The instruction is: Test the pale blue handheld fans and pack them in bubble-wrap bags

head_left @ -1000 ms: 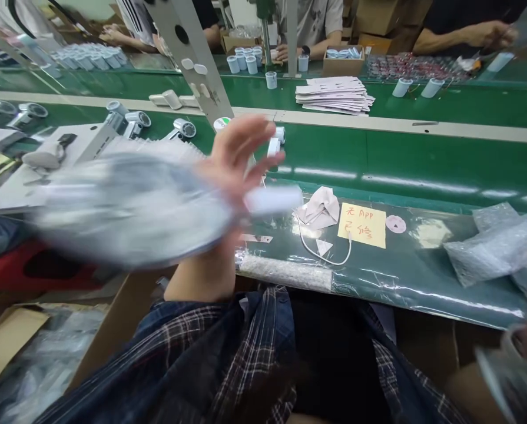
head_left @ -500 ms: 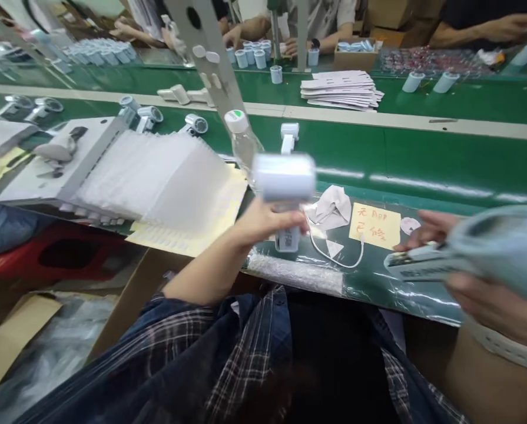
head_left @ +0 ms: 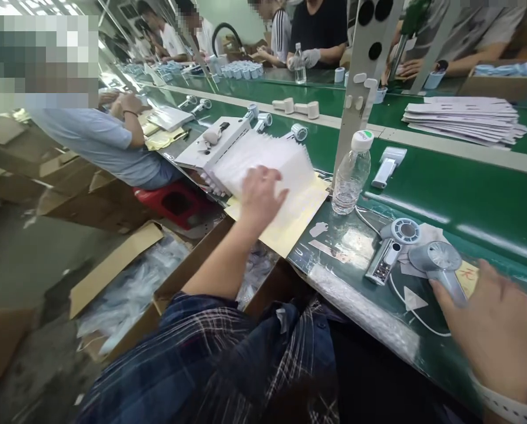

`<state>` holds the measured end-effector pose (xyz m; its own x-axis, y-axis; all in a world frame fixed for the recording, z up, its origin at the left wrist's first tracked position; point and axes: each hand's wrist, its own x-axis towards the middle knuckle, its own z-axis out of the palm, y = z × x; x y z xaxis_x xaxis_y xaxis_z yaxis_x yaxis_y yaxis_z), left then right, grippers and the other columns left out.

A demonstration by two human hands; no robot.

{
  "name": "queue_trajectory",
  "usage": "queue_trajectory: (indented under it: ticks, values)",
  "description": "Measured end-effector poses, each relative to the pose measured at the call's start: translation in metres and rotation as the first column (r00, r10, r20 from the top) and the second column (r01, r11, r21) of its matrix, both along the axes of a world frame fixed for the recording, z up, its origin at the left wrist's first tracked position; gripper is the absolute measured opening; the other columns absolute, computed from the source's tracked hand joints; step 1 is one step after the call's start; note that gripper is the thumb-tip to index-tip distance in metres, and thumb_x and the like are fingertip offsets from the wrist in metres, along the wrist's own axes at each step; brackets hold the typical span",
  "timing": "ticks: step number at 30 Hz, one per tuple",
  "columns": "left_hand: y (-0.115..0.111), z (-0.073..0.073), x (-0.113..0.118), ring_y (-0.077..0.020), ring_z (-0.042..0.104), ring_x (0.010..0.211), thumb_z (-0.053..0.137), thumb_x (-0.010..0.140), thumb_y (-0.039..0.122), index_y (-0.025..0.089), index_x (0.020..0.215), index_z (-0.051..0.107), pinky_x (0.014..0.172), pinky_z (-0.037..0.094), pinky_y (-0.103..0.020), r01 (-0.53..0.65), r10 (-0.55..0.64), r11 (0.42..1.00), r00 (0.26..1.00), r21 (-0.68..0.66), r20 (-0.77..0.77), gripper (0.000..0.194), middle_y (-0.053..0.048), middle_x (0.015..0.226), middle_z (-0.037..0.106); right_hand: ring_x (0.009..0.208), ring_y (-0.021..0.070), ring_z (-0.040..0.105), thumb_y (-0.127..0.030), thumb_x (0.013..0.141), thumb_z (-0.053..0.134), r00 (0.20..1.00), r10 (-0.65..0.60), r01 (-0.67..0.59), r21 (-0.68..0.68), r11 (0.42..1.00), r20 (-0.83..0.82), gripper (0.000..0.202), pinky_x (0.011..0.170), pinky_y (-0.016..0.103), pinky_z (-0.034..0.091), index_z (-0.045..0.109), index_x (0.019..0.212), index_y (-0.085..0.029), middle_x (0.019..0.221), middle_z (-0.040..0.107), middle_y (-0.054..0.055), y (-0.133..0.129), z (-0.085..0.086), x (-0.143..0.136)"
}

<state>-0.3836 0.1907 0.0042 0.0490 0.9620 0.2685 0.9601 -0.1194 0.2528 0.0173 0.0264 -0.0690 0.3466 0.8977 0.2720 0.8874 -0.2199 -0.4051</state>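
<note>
My left hand (head_left: 262,199) lies over a fanned stack of thin white sheets or sleeves (head_left: 285,159), fingers spread and holding nothing. Under the stack is yellow paper (head_left: 292,232). To the right, a pale blue handheld fan (head_left: 435,259) rests on the green bench, its handle toward my right hand (head_left: 495,324). That hand is open around the handle end, thumb alongside it; the far fingers are slightly blurred. Beside it lies a second handheld fan (head_left: 384,259) with its handle opened, showing the inside parts. A white cable (head_left: 416,315) curves next to them.
A water bottle (head_left: 351,174) stands by a metal post (head_left: 358,88). Another fan (head_left: 389,166) lies on the green belt (head_left: 457,188), near stacked white cartons (head_left: 461,121). An open box of plastic bags (head_left: 131,288) is below left. A co-worker (head_left: 99,135) sits at left.
The view has swung left. My left hand has let go of a fan and moved onto the white stack. The fan from my right hand now lies on the bench.
</note>
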Motion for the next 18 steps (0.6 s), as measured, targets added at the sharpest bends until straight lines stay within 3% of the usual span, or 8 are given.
queue_trajectory:
  ticks: [2,3,5,7,10,13,15,18]
  values:
    - [0.001,0.011,-0.028,-0.0387,0.054,0.132,0.081,0.093,0.044,0.010,0.130,0.061,0.117,0.044,-0.055,-0.221,0.197,0.970,0.959,-0.099,-0.206,0.054,-0.021,0.135,0.062,0.095,0.0413,0.068,-0.061,0.100,0.064,0.997,-0.005,-0.005,0.125,0.992,0.080,0.063,0.064,0.045,0.046,0.061,0.150,-0.023,0.113,0.070,0.022,-0.011,0.007,-0.027]
    - [-0.002,0.013,-0.036,-0.0388,0.056,0.130,0.082,0.092,0.047,0.009,0.131,0.059,0.114,0.046,-0.053,-0.274,0.226,0.949,0.937,-0.156,-0.267,0.059,-0.021,0.135,0.062,0.088,0.0374,0.069,-0.063,0.105,0.055,0.994,0.032,-0.045,0.128,0.991,0.102,0.060,0.063,0.043,0.045,0.061,0.148,-0.021,0.104,0.071,0.019,-0.014,0.010,-0.044]
    - [-0.010,0.013,-0.040,-0.0359,0.061,0.123,0.075,0.097,0.046,0.011,0.129,0.058,0.106,0.050,-0.047,-0.308,0.230,0.923,0.923,-0.230,-0.309,0.051,-0.019,0.130,0.066,0.058,0.0251,0.061,-0.071,0.106,0.047,0.984,0.123,-0.128,0.031,0.991,0.133,0.074,0.052,0.034,0.034,0.052,0.155,-0.015,0.088,0.072,0.012,-0.011,0.010,-0.076]
    - [-0.019,0.012,-0.039,-0.0328,0.064,0.119,0.065,0.103,0.042,0.014,0.124,0.059,0.098,0.051,-0.042,-0.322,0.245,0.917,0.920,-0.234,-0.306,0.035,-0.016,0.128,0.067,0.051,0.0253,0.059,-0.075,0.102,0.053,0.954,0.177,-0.158,-0.094,0.983,0.242,0.095,0.047,0.032,0.025,0.041,0.164,-0.004,0.083,0.072,0.016,0.001,0.004,-0.098]
    - [-0.025,0.017,-0.043,-0.0297,0.065,0.119,0.050,0.107,0.039,0.017,0.109,0.065,0.094,0.050,-0.040,-0.291,0.253,0.947,0.935,-0.132,-0.249,0.027,-0.012,0.130,0.069,0.060,0.0314,0.066,-0.055,0.102,0.056,0.961,0.123,-0.065,-0.229,0.971,0.248,0.090,0.050,0.034,0.029,0.037,0.168,0.002,0.087,0.074,0.021,0.018,-0.004,-0.100]
    - [-0.021,0.031,-0.058,-0.0282,0.065,0.120,0.048,0.104,0.044,0.018,0.101,0.068,0.094,0.045,-0.040,-0.276,0.279,0.960,0.953,0.035,-0.123,0.034,-0.008,0.129,0.073,0.063,0.0286,0.066,-0.042,0.097,0.050,0.998,0.006,-0.024,-0.261,0.965,-0.069,0.077,0.056,0.035,0.039,0.049,0.164,-0.004,0.087,0.074,0.017,0.015,0.002,-0.080]
    - [-0.021,0.038,-0.061,-0.0259,0.065,0.105,0.054,0.101,0.053,0.019,0.098,0.067,0.091,0.040,-0.041,-0.292,0.293,0.946,0.956,0.144,0.009,0.037,-0.006,0.106,0.072,0.059,0.0235,0.063,-0.046,0.094,0.053,0.875,-0.033,-0.066,-0.187,0.980,-0.483,0.070,0.056,0.034,0.044,0.060,0.152,-0.009,0.083,0.072,0.012,0.001,0.011,-0.066]
    - [-0.027,0.028,-0.031,-0.0142,0.050,0.075,0.075,0.091,0.063,0.020,0.089,0.057,0.078,0.035,-0.035,-0.155,0.025,0.928,0.933,0.338,0.359,0.047,0.001,0.078,0.053,0.055,0.0192,0.061,-0.050,0.092,0.064,0.442,0.023,-0.062,-0.006,0.998,-0.897,0.059,0.050,0.029,0.044,0.064,0.136,-0.011,0.081,0.068,0.008,-0.028,0.021,-0.058]
